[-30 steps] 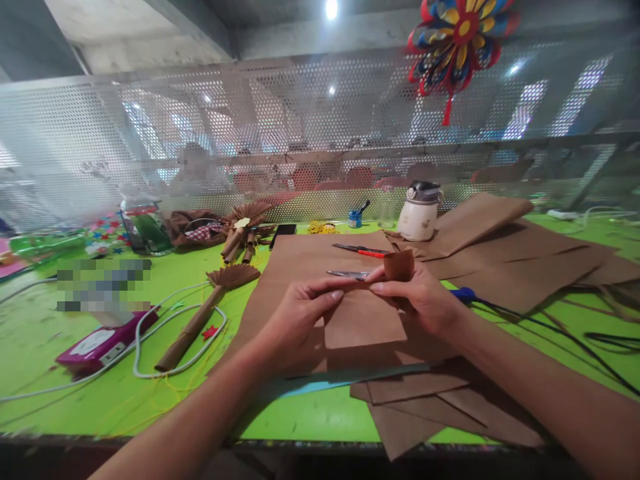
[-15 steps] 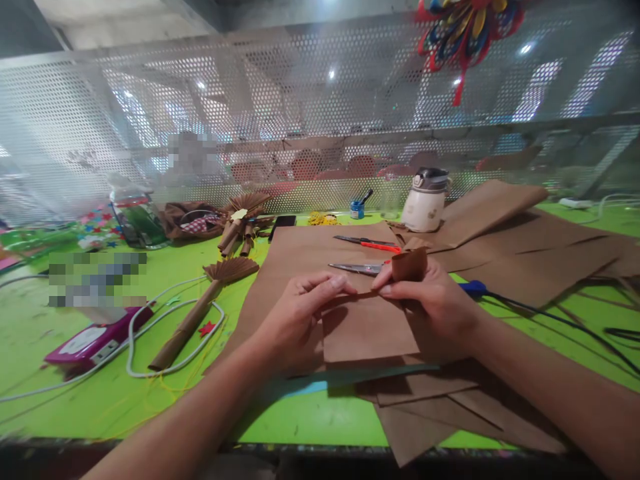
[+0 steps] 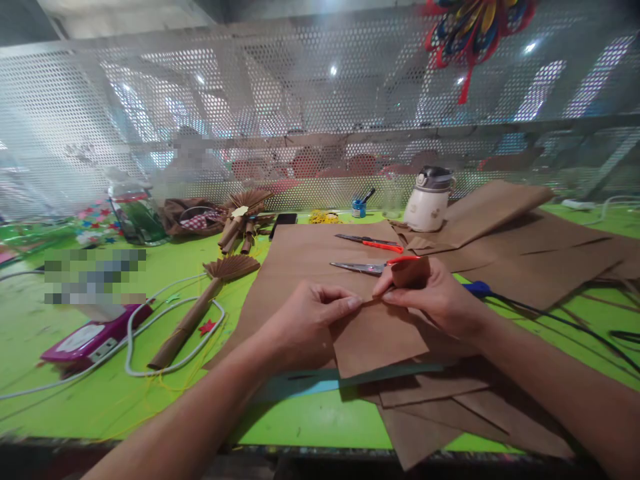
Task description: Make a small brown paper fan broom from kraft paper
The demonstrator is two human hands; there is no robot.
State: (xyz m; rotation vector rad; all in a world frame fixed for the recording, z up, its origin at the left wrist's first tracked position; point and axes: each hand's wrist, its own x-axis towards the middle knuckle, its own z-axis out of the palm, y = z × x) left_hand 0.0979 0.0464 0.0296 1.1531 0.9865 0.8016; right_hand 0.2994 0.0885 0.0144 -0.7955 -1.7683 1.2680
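Observation:
A piece of brown paper point(image 3: 380, 340) hangs from the pinched fingers of both my hands, its upper part folded and bent up near the right one. My left hand point(image 3: 325, 313) grips the fold's left side between thumb and forefinger. On the right part of the fold, my right hand point(image 3: 430, 293) is pinched, with a flap rising above the fingers. Just beyond lie scissors point(image 3: 360, 267), their red handle partly behind the right hand. A red-handled cutter or second pair of scissors point(image 3: 370, 243) rests farther back on a large brown sheet point(image 3: 295, 260).
A pleated paper fan on a rolled stem point(image 3: 187, 330) lies left, beside a white cable and purple power strip point(image 3: 95, 340). Loose brown sheets point(image 3: 530, 260) spread right, near a white jug point(image 3: 427, 203) and a blue-ended cord point(image 3: 480, 289). A mesh panel point(image 3: 300, 93) stands behind.
The held paper has turned slightly, its lower edge now slanting up to the right. My left hand has shifted a little right and down. More of the scissors' red handle shows.

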